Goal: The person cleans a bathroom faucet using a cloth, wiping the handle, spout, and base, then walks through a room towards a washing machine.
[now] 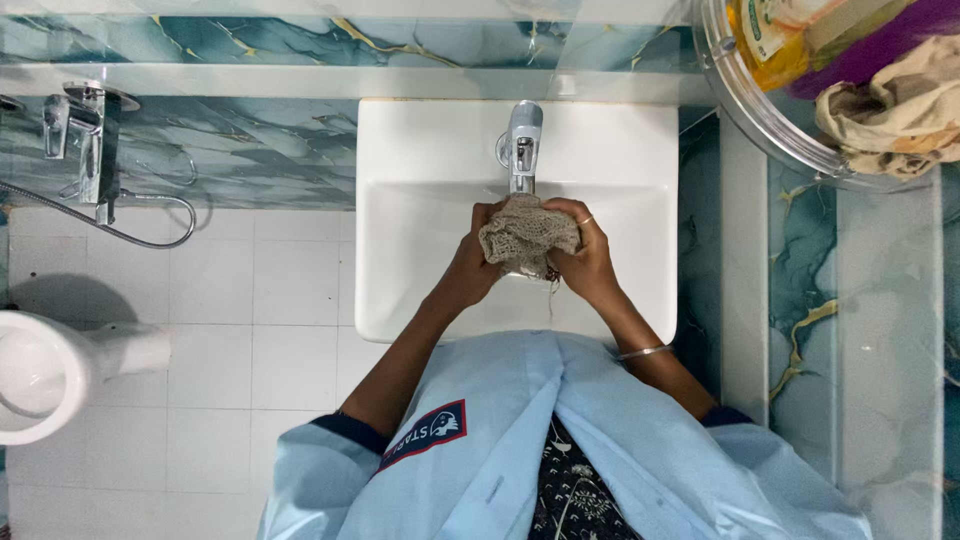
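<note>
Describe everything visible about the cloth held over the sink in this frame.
The cloth is a small beige-grey rag of coarse, open-weave, net-like fabric, bunched into a crumpled wad. It is held above the white sink basin, just below the chrome tap. The left hand grips its left side and the right hand its right, fingers curled over the top. A loose thread hangs from its lower right edge. Whether it is wet cannot be told.

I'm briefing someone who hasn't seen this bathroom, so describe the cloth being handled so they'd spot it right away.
Find the white sink against the blue marbled wall, with its chrome tap at the back. Just in front of the tap, the left hand and right hand grip a bunched cloth over the basin. It is beige and coarse, netlike, unlike the smooth white basin.
</note>
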